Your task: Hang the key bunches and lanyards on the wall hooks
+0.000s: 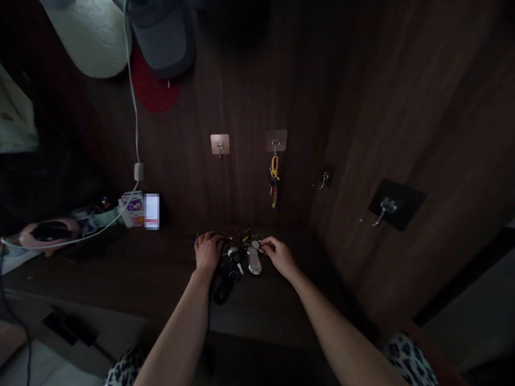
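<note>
dark brown wood formed both the shelf (161, 268) and the wall behind it, and on that shelf, between the person's two hands, lay a loose cluster of keys (235, 254). the silver fob (254, 261) lay flat at its right side, and the black fob (222, 292) lay nearest the shelf's front edge. the left hand (207, 251) rested palm down at the cluster's left end with bent fingers, perhaps to keep the pieces from sliding; its fingertips were hidden, so i could not tell whether they gripped anything. the right hand (278, 254) had thumb and forefinger drawn close together at a pale disc (255, 244), a pose that suited so small a piece, though whether they pinched it or only touched it could not be told. above, a yellow cord (274, 167) hung from a wall hook (276, 142), which probably served to keep it off the shelf. the left wall hook (220, 145) bore nothing. farther left, a lit screen (152, 212) stood upright beside small boxes (133, 208), likely leaning on something for support.
</note>
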### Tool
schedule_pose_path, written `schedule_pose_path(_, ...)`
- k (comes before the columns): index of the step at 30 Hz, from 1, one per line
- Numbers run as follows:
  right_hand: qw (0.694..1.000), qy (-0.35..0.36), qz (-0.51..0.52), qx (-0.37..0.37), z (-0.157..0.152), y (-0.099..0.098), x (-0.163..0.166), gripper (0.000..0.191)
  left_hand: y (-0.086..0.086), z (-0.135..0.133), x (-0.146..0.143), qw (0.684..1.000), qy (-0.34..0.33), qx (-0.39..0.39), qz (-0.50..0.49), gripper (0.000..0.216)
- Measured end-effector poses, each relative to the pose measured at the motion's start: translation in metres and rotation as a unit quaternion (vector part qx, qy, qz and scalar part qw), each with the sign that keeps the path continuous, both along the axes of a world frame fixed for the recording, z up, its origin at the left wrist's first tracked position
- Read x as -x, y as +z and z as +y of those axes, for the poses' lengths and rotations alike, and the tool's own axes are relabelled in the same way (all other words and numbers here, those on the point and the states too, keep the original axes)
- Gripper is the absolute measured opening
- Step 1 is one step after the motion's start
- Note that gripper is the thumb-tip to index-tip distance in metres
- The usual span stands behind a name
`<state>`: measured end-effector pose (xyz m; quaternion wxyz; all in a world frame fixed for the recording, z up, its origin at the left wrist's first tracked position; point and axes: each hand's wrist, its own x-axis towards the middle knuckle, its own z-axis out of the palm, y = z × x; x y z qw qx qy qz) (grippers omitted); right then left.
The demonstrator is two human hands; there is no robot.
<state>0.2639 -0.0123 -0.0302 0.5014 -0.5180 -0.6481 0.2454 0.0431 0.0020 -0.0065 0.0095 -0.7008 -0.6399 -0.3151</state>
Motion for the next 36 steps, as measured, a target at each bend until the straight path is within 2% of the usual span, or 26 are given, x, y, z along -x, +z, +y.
schedule_pose_path(4, 1.000, 0.000, 0.002, 0.003, 0.000, 0.001, 0.000, 0.014, 0.006, 0.001, -0.002, 0.991, -0.019, -0.092, -0.096, 0.026)
schedule_pose_path(7, 1.000, 0.004, 0.015, -0.002, -0.002, 0.003, 0.000, 0.015, 0.011, 0.001, -0.008, 0.962, -0.071, -0.097, -0.246, 0.028)
schedule_pose_path(9, 1.000, 0.004, 0.027, -0.012, -0.004, 0.006, 0.001, 0.015, 0.014, -0.001, -0.013, 0.920, -0.121, -0.052, -0.369, 0.033)
schedule_pose_path(12, 0.998, 0.000, 0.065, -0.026, -0.009, 0.014, 0.006, 0.015, 0.017, -0.005, -0.023, 0.833, -0.204, 0.029, -0.514, 0.039)
schedule_pose_path(15, 0.992, 0.024, 0.118, -0.027, -0.017, 0.026, 0.015, 0.019, 0.020, -0.011, -0.031, 0.759, -0.273, 0.091, -0.584, 0.036)
schedule_pose_path(18, 0.988, 0.079, 0.134, -0.021, -0.026, 0.036, 0.027, 0.023, 0.021, -0.014, -0.035, 0.724, -0.308, 0.124, -0.604, 0.035)
schedule_pose_path(22, 0.980, 0.116, 0.160, 0.014, -0.030, 0.040, 0.038, 0.024, 0.017, -0.013, -0.037, 0.711, -0.326, 0.146, -0.606, 0.036)
schedule_pose_path(25, 0.967, 0.130, 0.214, 0.050, -0.030, 0.040, 0.040, 0.025, 0.015, -0.012, -0.037, 0.716, -0.324, 0.158, -0.598, 0.036)
schedule_pose_path(31, 0.956, 0.115, 0.258, 0.083, -0.030, 0.042, 0.039, 0.025, 0.015, -0.012, -0.037, 0.734, -0.323, 0.155, -0.576, 0.037)
schedule_pose_path(36, 0.959, 0.085, 0.263, 0.068, -0.029, 0.041, 0.041, 0.025, 0.016, -0.012, -0.037, 0.749, -0.316, 0.144, -0.564, 0.038)
